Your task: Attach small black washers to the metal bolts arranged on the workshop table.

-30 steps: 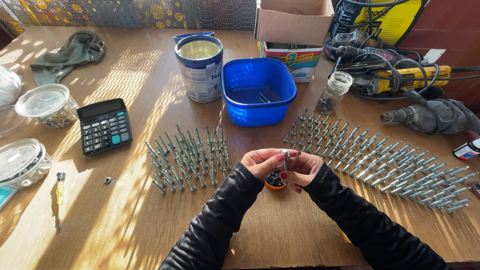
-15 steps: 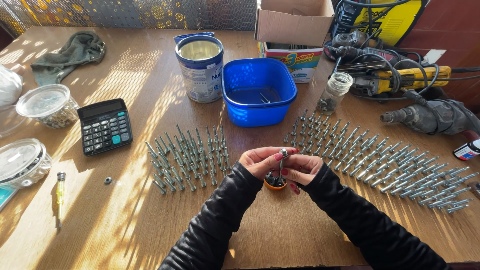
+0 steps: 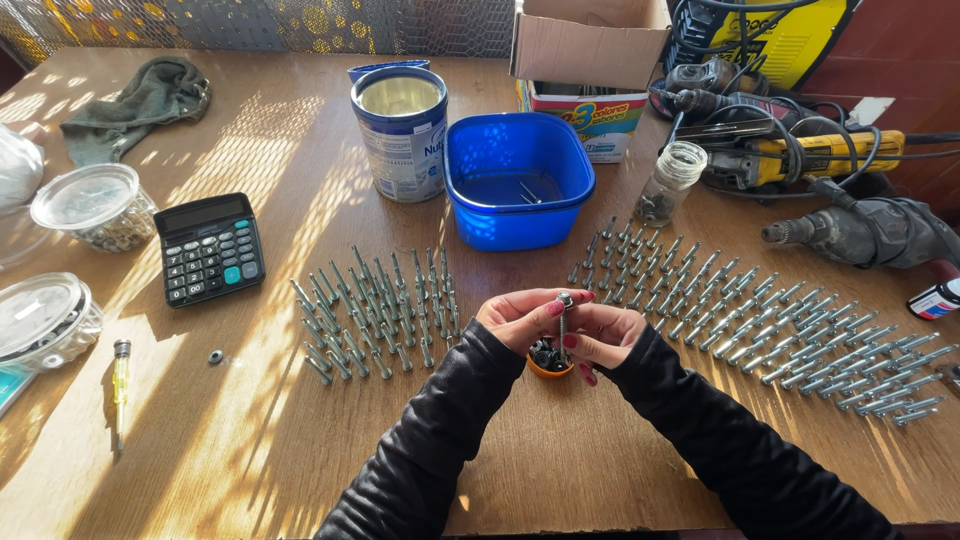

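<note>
Both of my hands meet over the middle of the wooden table (image 3: 300,460). My left hand (image 3: 522,318) and my right hand (image 3: 602,335) together hold one upright metal bolt (image 3: 564,318) by its shaft and head. Just beneath them sits a small orange cup (image 3: 550,364) filled with dark nuts or washers. Rows of several bolts (image 3: 375,305) lie to the left of my hands. A larger spread of bolts (image 3: 770,310) lies to the right.
A blue plastic tub (image 3: 518,180), an open tin can (image 3: 400,130), a small glass jar (image 3: 672,180) and a cardboard box (image 3: 590,50) stand behind. Power drills (image 3: 850,225) with cables sit far right. A calculator (image 3: 208,248), lidded tubs (image 3: 90,205), a screwdriver (image 3: 121,385) and a cloth (image 3: 140,100) lie left.
My hands have stayed over the orange cup, and my fingers have shifted slightly around the bolt.
</note>
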